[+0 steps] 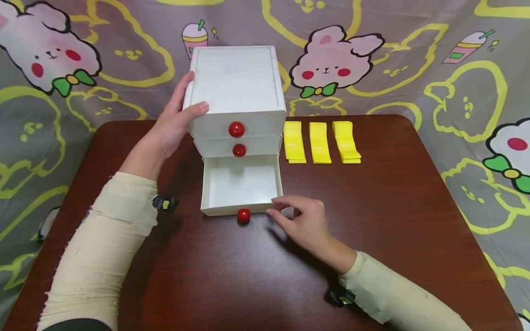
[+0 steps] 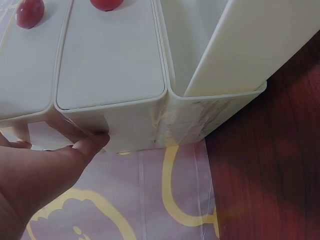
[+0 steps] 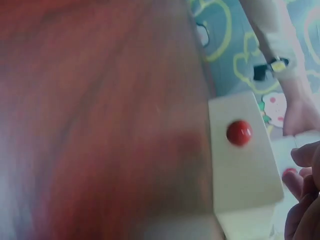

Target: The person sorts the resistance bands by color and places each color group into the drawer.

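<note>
A white drawer unit [image 1: 236, 80] has three drawers with round red knobs. Its bottom drawer [image 1: 242, 184] is pulled out and its floor shows bare. My left hand [image 1: 174, 119] holds the unit at its upper left side, with the thumb over the top's front left edge. In the left wrist view, one digit of the left hand [image 2: 55, 170] presses against the side wall. My right hand [image 1: 306, 223] is at the drawer's front right corner, thumb and index finger curved with a gap between. In the right wrist view its fingers [image 3: 302, 192] appear beside the drawer front [image 3: 245, 170].
Behind the unit's right side, three folded yellow strips [image 1: 319, 142] lie side by side on the dark brown table [image 1: 397, 193]. A cartoon-printed cloth [image 1: 414, 82] hangs around the table's back and sides. Each wrist carries a small black device.
</note>
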`<state>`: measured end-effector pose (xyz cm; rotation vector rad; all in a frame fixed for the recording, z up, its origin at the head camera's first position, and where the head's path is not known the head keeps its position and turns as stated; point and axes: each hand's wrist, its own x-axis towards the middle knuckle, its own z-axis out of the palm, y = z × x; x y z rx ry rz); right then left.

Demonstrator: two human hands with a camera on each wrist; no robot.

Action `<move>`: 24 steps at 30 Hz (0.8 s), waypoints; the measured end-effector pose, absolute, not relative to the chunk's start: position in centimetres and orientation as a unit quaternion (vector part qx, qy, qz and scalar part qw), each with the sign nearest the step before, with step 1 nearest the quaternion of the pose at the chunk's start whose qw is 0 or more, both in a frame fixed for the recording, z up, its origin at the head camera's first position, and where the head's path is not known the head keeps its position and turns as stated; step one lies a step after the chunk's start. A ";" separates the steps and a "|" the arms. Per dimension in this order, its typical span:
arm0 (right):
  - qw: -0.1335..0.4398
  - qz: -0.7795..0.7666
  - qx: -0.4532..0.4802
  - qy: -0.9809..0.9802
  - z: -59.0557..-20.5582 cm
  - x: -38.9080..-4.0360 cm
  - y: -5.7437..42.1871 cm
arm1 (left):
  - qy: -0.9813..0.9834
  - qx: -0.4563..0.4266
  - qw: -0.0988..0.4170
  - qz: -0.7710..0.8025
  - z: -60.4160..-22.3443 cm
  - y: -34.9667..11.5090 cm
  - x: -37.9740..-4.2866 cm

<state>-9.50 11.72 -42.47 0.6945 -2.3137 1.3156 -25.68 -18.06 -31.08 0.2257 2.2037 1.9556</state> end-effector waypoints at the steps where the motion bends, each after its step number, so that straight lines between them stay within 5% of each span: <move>1: 0.199 0.466 0.247 -0.826 -42.3 -9.7 12.1 | 0.743 0.076 0.092 0.659 -31.1 -18.1 -25.7; 24: 0.211 0.440 0.215 -0.846 -40.4 -15.9 16.2 | 0.744 0.081 0.091 0.657 -31.2 -18.0 -25.8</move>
